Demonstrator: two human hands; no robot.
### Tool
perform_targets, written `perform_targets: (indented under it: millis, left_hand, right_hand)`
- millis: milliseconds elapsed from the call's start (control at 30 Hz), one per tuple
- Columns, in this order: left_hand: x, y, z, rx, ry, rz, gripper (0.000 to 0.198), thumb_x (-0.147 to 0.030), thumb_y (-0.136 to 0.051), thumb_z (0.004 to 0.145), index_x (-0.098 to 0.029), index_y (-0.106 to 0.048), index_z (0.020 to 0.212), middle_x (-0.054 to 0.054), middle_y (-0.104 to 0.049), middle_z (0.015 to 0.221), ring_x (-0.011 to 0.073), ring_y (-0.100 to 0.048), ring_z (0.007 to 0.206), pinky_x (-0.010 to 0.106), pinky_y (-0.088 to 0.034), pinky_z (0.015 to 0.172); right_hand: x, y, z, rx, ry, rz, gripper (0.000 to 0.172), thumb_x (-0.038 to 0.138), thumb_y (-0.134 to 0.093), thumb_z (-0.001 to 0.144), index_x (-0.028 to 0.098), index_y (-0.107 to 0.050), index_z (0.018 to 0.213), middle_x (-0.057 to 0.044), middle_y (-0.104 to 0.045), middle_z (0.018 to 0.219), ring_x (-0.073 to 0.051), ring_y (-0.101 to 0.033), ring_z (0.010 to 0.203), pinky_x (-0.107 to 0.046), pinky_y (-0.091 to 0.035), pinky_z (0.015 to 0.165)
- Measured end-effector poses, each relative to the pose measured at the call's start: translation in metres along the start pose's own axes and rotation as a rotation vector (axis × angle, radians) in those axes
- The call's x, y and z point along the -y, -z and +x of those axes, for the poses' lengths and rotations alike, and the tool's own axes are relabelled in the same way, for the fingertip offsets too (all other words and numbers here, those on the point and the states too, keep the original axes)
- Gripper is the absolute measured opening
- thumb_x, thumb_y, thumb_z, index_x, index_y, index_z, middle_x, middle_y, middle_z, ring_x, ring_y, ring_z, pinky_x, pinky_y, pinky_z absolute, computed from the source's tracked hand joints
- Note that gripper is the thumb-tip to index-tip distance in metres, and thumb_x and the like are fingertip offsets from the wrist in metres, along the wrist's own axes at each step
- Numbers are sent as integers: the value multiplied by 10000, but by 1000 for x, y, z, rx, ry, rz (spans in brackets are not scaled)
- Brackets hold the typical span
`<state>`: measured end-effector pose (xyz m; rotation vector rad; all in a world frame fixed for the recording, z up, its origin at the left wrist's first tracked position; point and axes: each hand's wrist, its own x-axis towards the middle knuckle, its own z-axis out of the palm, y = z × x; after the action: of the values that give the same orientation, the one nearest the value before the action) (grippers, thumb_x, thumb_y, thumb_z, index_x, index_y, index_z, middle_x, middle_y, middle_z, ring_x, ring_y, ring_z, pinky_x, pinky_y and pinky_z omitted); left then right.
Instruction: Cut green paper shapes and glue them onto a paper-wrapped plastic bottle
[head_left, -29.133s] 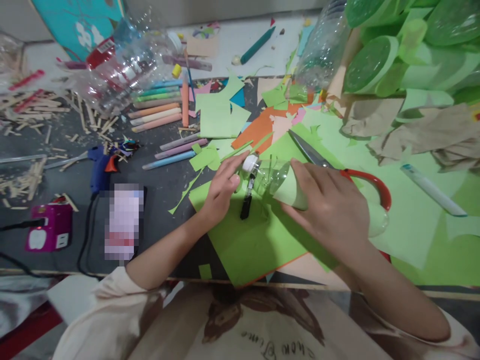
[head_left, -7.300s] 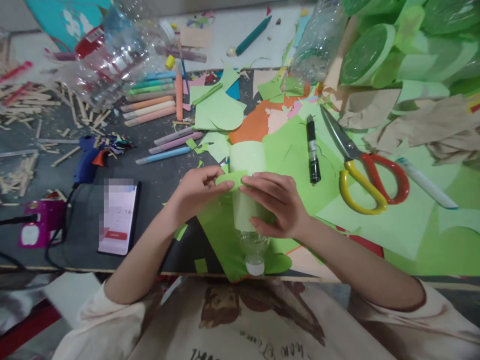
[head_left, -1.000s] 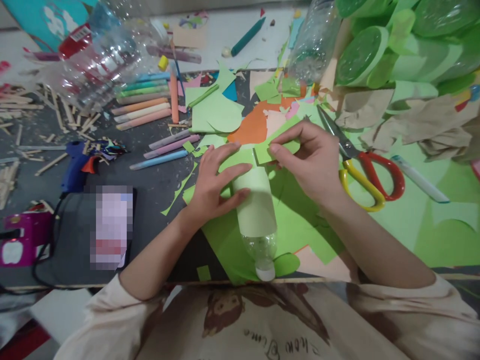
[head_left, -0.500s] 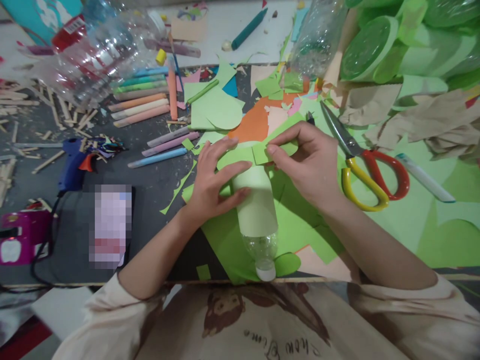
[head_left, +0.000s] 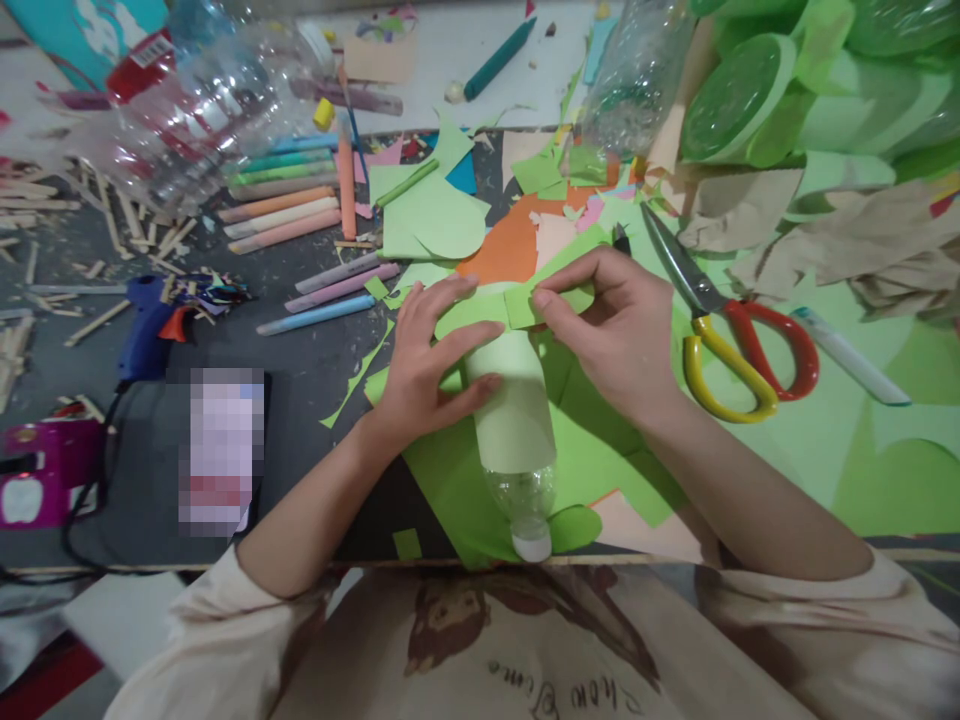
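Note:
A clear plastic bottle (head_left: 521,485) wrapped in pale green paper lies with its white cap (head_left: 532,543) towards me. Across its far end runs a brighter green paper strip (head_left: 525,306), whose end overlaps on top of the bottle. My left hand (head_left: 435,350) is around the bottle's left side, thumb on the pale wrap and fingers on the strip. Between thumb and forefinger, my right hand (head_left: 611,325) pinches the strip's right part. Green paper sheets (head_left: 592,460) lie under the bottle. The bottle's underside is hidden.
Scissors (head_left: 705,310) with red and yellow handles and a capped white pen-like tool (head_left: 851,355) lie right. A blue glue gun (head_left: 146,325), a phone (head_left: 223,450) and coloured markers (head_left: 285,200) are left. Green-wrapped bottles (head_left: 832,110) and crumpled brown paper (head_left: 870,240) fill the back right.

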<state>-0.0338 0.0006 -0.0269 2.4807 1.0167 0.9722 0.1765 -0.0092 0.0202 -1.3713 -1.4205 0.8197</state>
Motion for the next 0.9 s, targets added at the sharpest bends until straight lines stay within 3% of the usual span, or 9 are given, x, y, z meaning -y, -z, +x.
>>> perform_targets:
  millis: [333,567,800,900]
  left_hand:
    - [-1,-1,1,-10,-35,-20,437,-566,-473,962,-359,-543,1340,96,-480,1516,311,-452,1417,606,-317,1185]
    - [0,-1,5,6,-53,9,497,-613,-452,949,-428,-469,1410,24,-401,1585,312,-424,1439,592,-373,1165]
    - [-1,-1,5,4,-2,-33,492,-635,-466,929,-475,-474,1394,14,-425,1564,346,-402,1459,615,-342,1174]
    - [-1,-2,3,-17,-14,-14,515,-633,-474,932,-441,-466,1410,48,-447,1542,318,-435,1431,595,-350,1171]
  right_hand:
    - [2,-1,-1,-13,-7,-1,119,263,-708,839,247,-619,762,22,-686,749,-133,-601,614,-297,-567,550]
    - [2,-1,-1,-5,2,-12,175,335,-720,848,251,-602,750,19,-671,742,-136,-607,617,-302,-566,551]
    - [2,-1,-1,-6,7,0,142,240,-711,835,254,-607,739,22,-670,736,-142,-605,627,-305,-563,553]
    - [1,-1,-1,-18,10,14,132,210,-703,822,250,-610,739,24,-672,736,-140,-604,623,-299,-561,542]
